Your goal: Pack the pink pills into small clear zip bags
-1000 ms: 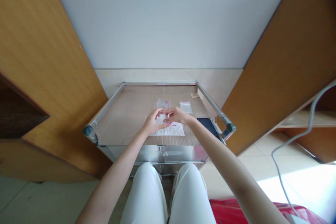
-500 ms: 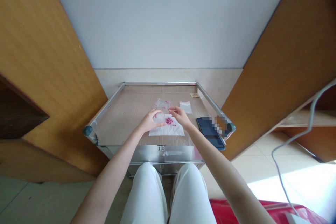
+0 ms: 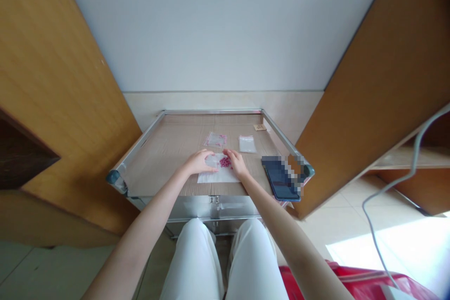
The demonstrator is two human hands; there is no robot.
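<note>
My left hand [image 3: 198,162] is curved around a small clear plastic bag [image 3: 211,161], thumb and fingers on either side of it. The bag lies low over a white paper sheet [image 3: 216,178]. A heap of small pink beads [image 3: 225,162] rests on the sheet between my hands. At the heap's right edge is my right hand [image 3: 237,163], its fingers bent together and covering part of the beads. Whatever its fingertips hold is too small or hidden to make out. Just beyond my hands lies another clear bag [image 3: 215,139] with a few pink beads in it.
A flat clear zip bag [image 3: 247,144] lies right of centre. Farther back is a small tan card [image 3: 260,127]. A dark tablet [image 3: 281,180] lies at the right front corner. A raised metal rim [image 3: 213,112] edges the table, with wooden panels on both sides.
My right hand has come down and nearer to me, onto the right side of the bead heap. My left hand has shifted slightly left, still around the clear bag.
</note>
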